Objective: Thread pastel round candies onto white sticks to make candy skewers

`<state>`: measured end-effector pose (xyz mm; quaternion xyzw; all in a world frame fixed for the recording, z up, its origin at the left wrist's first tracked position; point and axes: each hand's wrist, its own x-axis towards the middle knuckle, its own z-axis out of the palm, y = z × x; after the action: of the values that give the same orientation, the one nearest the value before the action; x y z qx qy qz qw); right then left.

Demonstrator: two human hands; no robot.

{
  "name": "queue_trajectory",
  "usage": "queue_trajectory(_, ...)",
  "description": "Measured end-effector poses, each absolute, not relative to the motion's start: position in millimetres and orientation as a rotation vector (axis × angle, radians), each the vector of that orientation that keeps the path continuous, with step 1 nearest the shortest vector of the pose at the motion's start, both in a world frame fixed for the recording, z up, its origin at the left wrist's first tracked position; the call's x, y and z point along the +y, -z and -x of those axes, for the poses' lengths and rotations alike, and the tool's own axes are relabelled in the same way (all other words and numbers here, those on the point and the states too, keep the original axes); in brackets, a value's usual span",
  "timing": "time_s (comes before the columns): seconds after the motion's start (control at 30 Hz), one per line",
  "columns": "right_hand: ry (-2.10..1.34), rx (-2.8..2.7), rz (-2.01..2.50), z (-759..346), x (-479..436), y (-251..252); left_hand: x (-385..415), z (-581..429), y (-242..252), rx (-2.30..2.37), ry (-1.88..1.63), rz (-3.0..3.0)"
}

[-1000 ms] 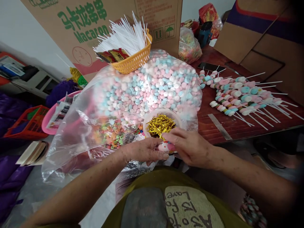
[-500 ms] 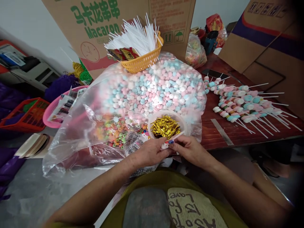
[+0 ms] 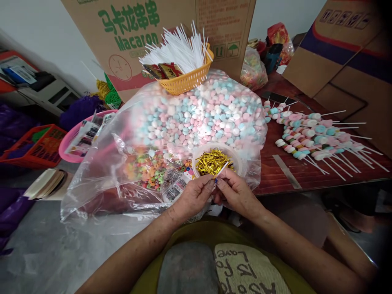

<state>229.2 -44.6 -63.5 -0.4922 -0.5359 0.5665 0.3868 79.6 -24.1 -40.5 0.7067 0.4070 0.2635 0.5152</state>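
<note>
Both hands meet just in front of a round plastic tub [image 3: 241, 158] of gold twist ties [image 3: 214, 161]. My left hand [image 3: 199, 192] pinches a small printed plastic wrapper [image 3: 215, 180] with a blue patch, mostly covered by the fingers. The fingers of my right hand [image 3: 234, 190] are closed on the same wrapper from the other side. A thin white stick [image 3: 222, 168] pokes up between the fingertips, over the tub's front. Anything lower inside the wrapper is hidden. Left of the tub, printed packets [image 3: 177, 190] lie beside colourful ring-shaped candies [image 3: 153, 171].
Behind the tub spreads a big clear bag of pastel marshmallows [image 3: 196, 116], with a yellow basket [image 3: 183, 83] of white sticks [image 3: 180, 51] above it. Marshmallow skewers [image 3: 318, 134] lie at right. A pink basin [image 3: 69, 143] stands left; cardboard boxes [image 3: 226, 24] rise behind.
My fingertips have drawn closer together around the wrapper, and the right hand has shifted slightly left. The white stick now points up more steeply. Less of the wrapper shows.
</note>
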Motion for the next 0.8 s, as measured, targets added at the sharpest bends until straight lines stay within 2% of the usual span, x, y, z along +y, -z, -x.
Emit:
queue_trajectory(0.13, -1.0, -1.627, 1.388, -231, -42, 57, -23, -76, 36, 0.991, -0.49, -1.554)
queue_trajectory(0.2, -0.909, -1.694, 1.375, -236, -37, 50, -21, -73, 31, 1.017, -0.448, -1.619)
queue_trajectory(0.3, -0.921, -1.496, 1.313, -250, -28, 35, -18, -69, 24, 1.108, -0.466, -1.707)
queue_trajectory(0.37, -0.62, -1.508, 1.262, -258, -25, 27, -16, -67, 21, 1.185, -0.48, -1.701)
queue_trajectory(0.47, -0.068, -2.119, 0.978, -258, -26, 22, -13, -67, 18, 1.164, -0.441, -1.667)
queue_trajectory(0.57, 0.247, -2.578, 0.668, -251, -28, 26, -12, -67, 16, 1.056, -0.401, -1.614)
queue_trajectory(0.8, 0.392, -2.661, 0.597, -253, -37, 22, -9, -49, 14, 0.657, -0.126, -1.372)
